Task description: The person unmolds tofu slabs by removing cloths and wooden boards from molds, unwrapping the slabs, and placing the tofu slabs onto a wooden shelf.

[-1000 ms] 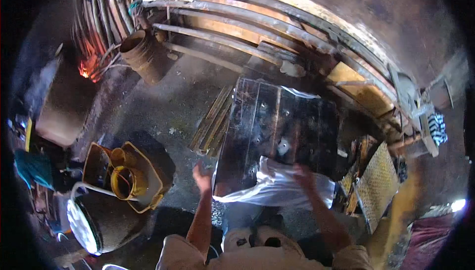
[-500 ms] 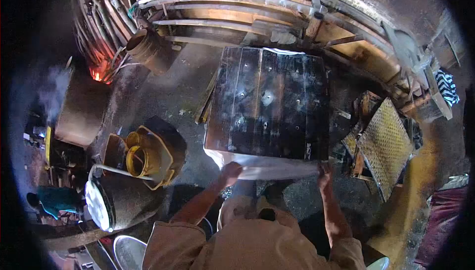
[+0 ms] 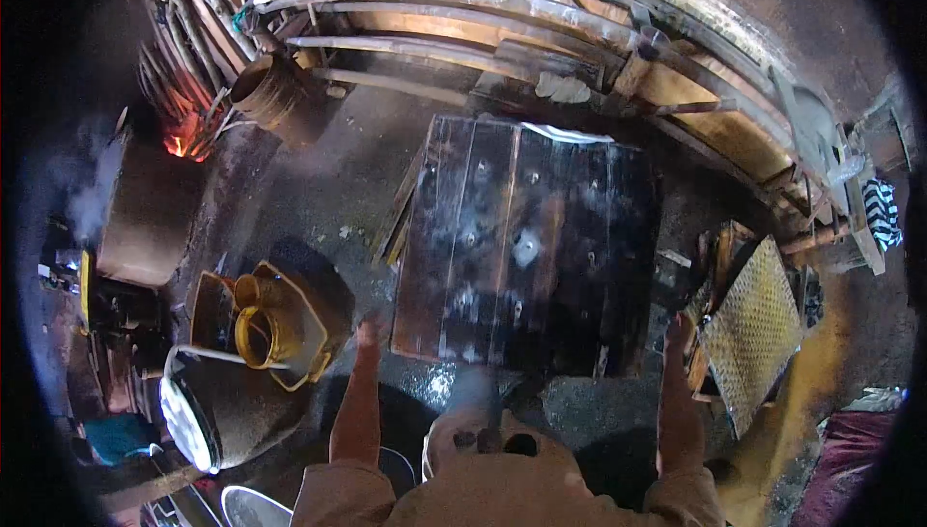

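Note:
A dark wooden board surface [image 3: 526, 247] with pale smears and small marks lies in front of me. My left hand [image 3: 368, 333] is just beyond its near left corner, and my right hand [image 3: 680, 331] is off its right side, close to the woven panel. Both hands are small and dim in the view, so their fingers cannot be made out. At the far edge of the board a strip of white cloth [image 3: 568, 134] shows. None of the cloth is visible at the near edge.
Left stand a yellow container [image 3: 266, 337], a large drum [image 3: 241, 411] and a rusty bucket [image 3: 275, 97]. A fire [image 3: 183, 141] burns beside branches. A woven panel [image 3: 751, 334] leans at right. Long rails [image 3: 463, 0] run across the back.
My hands have moved apart, away from the near edge. The white cloth seen there before is out of sight, and the board's near edge shows bare.

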A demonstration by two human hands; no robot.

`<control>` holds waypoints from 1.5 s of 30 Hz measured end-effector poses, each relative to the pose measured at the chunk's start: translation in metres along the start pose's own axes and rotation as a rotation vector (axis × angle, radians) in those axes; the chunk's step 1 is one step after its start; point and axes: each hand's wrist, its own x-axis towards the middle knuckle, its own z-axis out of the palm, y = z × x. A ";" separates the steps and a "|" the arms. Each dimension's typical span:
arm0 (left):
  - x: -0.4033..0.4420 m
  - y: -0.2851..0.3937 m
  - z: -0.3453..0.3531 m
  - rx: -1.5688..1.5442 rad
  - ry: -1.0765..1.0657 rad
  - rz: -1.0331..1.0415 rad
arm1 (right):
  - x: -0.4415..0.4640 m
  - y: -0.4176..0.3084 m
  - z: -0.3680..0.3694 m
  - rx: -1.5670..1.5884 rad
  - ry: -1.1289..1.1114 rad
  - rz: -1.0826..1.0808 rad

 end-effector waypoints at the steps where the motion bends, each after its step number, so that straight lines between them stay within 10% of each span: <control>1: 0.011 0.038 0.025 -0.093 -0.004 -0.193 | 0.036 -0.056 0.004 -0.140 -0.063 -0.067; 2: 0.019 0.089 0.055 -0.178 0.008 -0.380 | 0.071 -0.127 0.003 -0.276 -0.117 -0.143; 3: 0.042 0.079 0.067 -0.029 -0.062 -0.237 | 0.087 -0.185 0.032 0.152 0.191 -0.570; 5: 0.083 0.057 0.084 0.411 -0.221 0.211 | 0.109 -0.318 0.052 -0.175 0.034 -0.784; 11: 0.112 0.151 0.162 0.645 -0.164 -0.151 | 0.161 -0.472 0.135 -0.444 -0.252 -0.433; 16: 0.142 0.079 0.141 0.278 -0.358 -0.105 | 0.238 -0.385 0.117 -0.550 -0.214 -0.233; 19: 0.162 0.046 0.136 0.670 -0.254 -0.086 | 0.197 -0.277 0.084 -0.051 -0.083 -0.253; 21: 0.168 0.090 0.153 0.141 -0.362 -0.325 | 0.132 -0.242 0.045 0.111 -0.309 0.048; 25: 0.147 0.160 0.185 0.042 -0.291 -0.329 | 0.033 -0.145 0.025 0.032 -0.495 0.398; 33: 0.140 0.173 0.194 -0.240 -0.401 -0.719 | 0.061 -0.173 0.019 0.436 -0.585 0.560; 39: 0.158 0.147 0.179 0.193 -0.312 -0.484 | 0.075 -0.157 0.032 1.027 -0.879 0.862; 45: 0.146 0.159 0.163 0.212 -0.582 -0.043 | 0.063 -0.174 -0.004 0.917 -0.920 0.717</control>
